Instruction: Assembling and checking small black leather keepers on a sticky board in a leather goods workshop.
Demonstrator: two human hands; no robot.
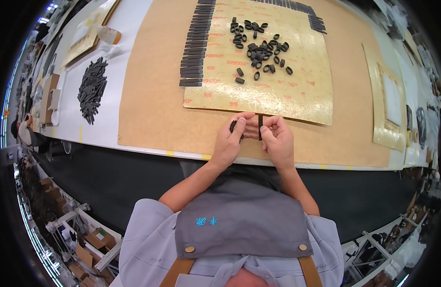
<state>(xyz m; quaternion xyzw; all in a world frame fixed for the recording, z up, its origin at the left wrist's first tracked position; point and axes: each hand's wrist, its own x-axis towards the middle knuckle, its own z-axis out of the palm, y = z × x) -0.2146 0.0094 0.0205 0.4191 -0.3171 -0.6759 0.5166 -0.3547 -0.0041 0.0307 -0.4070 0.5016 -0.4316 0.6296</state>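
My left hand [232, 138] and my right hand [277, 136] meet above the near edge of a brown paper sheet [148, 105]. Between their fingers they hold a flat black strip [260, 127], one end pinched by my right fingers, the other curling into my left hand near a black loop [234, 126]. Just beyond them lies a glossy yellow sheet [277, 95]. On it are several finished black loops [261, 50] in a loose pile and a column of flat black strips [194, 45] along its left side.
A heap of black strips [91, 88] lies on the white table at left. More yellow sheets [390, 107] lie at right and far left. The table's front edge [182, 154] runs just below my hands. Cartons and racks stand on the floor.
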